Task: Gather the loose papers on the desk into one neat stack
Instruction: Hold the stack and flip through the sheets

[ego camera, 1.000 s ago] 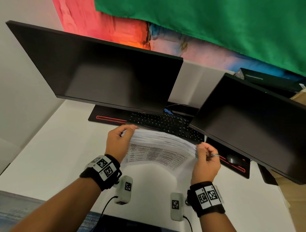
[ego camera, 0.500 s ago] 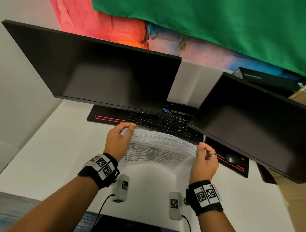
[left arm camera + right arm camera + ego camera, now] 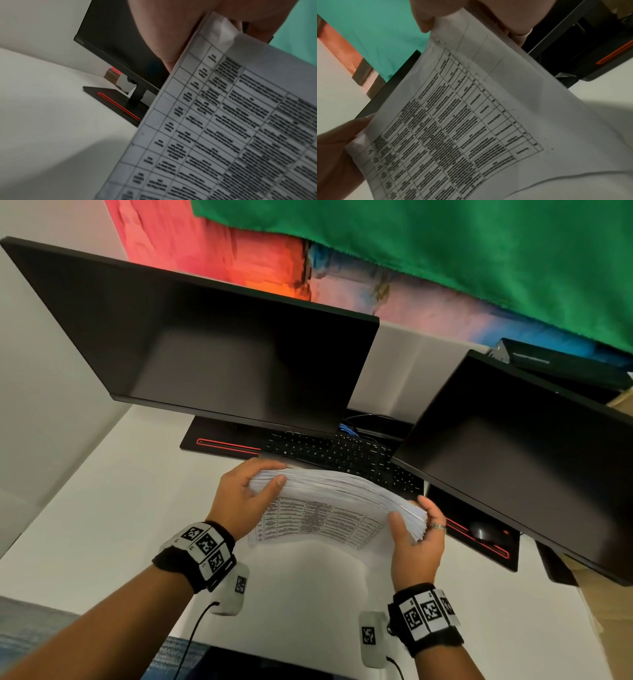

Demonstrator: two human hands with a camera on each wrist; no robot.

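Papers (image 3: 337, 491) are sitting in one thick stack, held up on edge above the white desk (image 3: 102, 508), in front of the black keyboard (image 3: 342, 450). Both hands are holding the stack. At one end the left hand (image 3: 241, 498) is curling round it, thumb on the near side and fingers over the top. At the other end the right hand (image 3: 416, 542) is gripping it, thumb in front and fingers behind. The front sheet is showing a printed table, and the stack is bending a little. Two dark monitors (image 3: 212, 347) are standing behind, and a mouse (image 3: 483, 531) is lying under the right one.
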